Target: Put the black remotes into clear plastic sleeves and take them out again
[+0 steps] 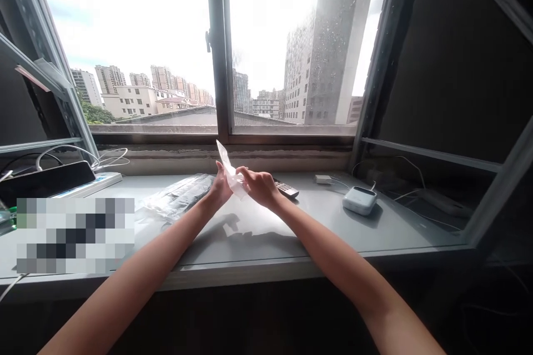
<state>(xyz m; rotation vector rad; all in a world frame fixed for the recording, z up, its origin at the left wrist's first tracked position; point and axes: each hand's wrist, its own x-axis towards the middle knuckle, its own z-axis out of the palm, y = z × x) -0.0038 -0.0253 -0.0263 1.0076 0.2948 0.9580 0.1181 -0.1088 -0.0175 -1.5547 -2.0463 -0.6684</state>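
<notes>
Between my two hands, above the desk, is a thin white translucent piece [226,162], like a small plastic bag or tissue. My left hand [220,187] grips its left side with the thumb pointing up. On the other side, my right hand [261,186] has curled fingers closed on its lower right part. The fingertips are partly hidden by the white piece and the back of the hand. A crumpled clear plastic bag [179,195] lies on the desk just left of my left hand. Behind my right wrist is a dark keypad device [287,189], partly covered.
A white rounded box [360,201] with a cable and a small charger plug [323,179] stand on the right of the desk [258,255]. At left are a dark-screened device [45,182], cables and a blurred-out patch. Metal shelf posts flank the window.
</notes>
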